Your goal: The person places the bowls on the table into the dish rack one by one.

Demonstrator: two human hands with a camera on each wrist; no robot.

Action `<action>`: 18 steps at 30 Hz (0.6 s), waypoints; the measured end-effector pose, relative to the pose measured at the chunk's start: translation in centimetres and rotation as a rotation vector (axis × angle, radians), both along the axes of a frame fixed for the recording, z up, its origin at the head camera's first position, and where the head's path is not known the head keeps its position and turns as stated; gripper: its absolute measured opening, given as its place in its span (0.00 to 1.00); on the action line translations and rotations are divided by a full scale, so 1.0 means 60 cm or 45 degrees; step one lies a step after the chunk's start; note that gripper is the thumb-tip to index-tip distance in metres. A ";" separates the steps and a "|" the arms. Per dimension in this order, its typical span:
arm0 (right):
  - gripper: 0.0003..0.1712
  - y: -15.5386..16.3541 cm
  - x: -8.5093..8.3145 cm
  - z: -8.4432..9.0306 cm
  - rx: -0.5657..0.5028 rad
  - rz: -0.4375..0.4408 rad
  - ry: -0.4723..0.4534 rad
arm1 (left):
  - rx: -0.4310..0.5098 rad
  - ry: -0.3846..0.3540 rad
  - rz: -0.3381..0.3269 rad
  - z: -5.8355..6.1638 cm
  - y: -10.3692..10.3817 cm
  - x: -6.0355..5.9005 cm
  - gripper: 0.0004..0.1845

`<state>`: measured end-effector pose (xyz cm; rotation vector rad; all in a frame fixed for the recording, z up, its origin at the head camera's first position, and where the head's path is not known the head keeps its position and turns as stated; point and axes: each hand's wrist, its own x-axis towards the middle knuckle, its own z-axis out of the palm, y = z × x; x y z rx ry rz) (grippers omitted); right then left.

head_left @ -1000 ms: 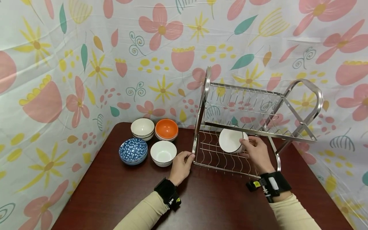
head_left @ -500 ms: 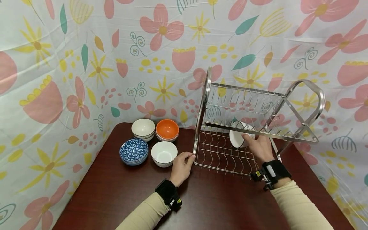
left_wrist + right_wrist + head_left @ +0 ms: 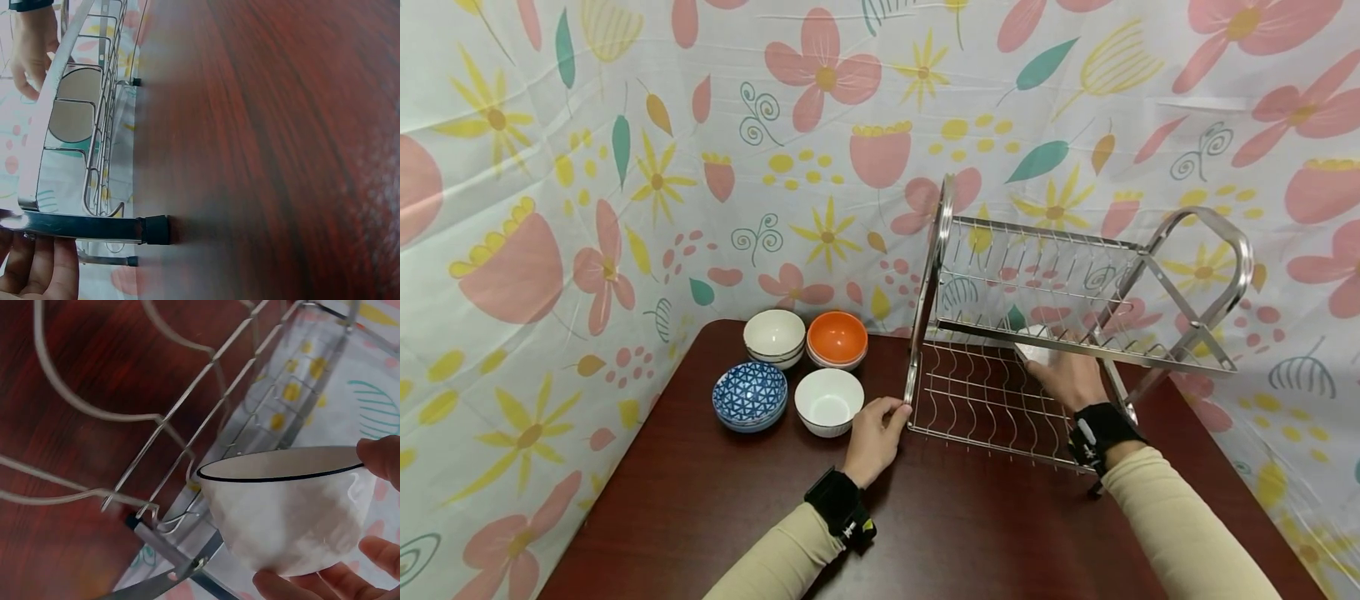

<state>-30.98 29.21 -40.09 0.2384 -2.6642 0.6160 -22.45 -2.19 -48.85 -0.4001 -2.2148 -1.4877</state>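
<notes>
While I watch from afar, nearest things come first:

Left hand (image 3: 875,435): I see it clasped on the front corner post of the dish rack (image 3: 1150,358), steadying it just as a second ago.

Right hand (image 3: 1067,377): grasping the white bowl (image 3: 294,509), fingers under its base, thumb at the dark-lined rim.

Change: I see the bowl carried deeper, from mid-tier toward the back of the lower tier, now half hidden beyond my right hand under the upper shelf; I judge placement is close.

Materials: glossy faceted ceramic; shiny wavy steel wires; dark wood-grain table (image 3: 700,517).

Left of my left hand: four more bowls (image 3: 797,371), untouched.
</notes>
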 end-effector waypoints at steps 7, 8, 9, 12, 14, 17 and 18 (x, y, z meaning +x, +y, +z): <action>0.31 -0.003 -0.010 -0.010 0.208 0.060 0.046 | 0.011 0.005 0.013 0.000 0.000 0.000 0.09; 0.32 -0.004 -0.010 -0.010 0.247 0.070 0.049 | 0.010 0.008 0.012 0.000 0.000 0.000 0.09; 0.33 -0.004 -0.011 -0.011 0.290 0.082 0.049 | 0.009 0.008 0.010 0.000 0.000 0.000 0.09; 0.36 -0.006 -0.012 -0.011 0.423 0.108 0.058 | 0.006 0.012 0.005 -0.001 0.000 0.000 0.09; 0.39 -0.007 -0.014 -0.013 0.492 0.118 0.074 | 0.004 0.018 0.005 -0.001 0.000 0.000 0.09; 0.40 -0.002 -0.016 -0.017 0.579 0.133 0.104 | 0.002 0.016 0.006 -0.001 0.001 0.000 0.09; 0.40 -0.001 -0.017 -0.019 0.609 0.138 0.114 | 0.003 0.010 0.005 -0.001 0.001 0.000 0.09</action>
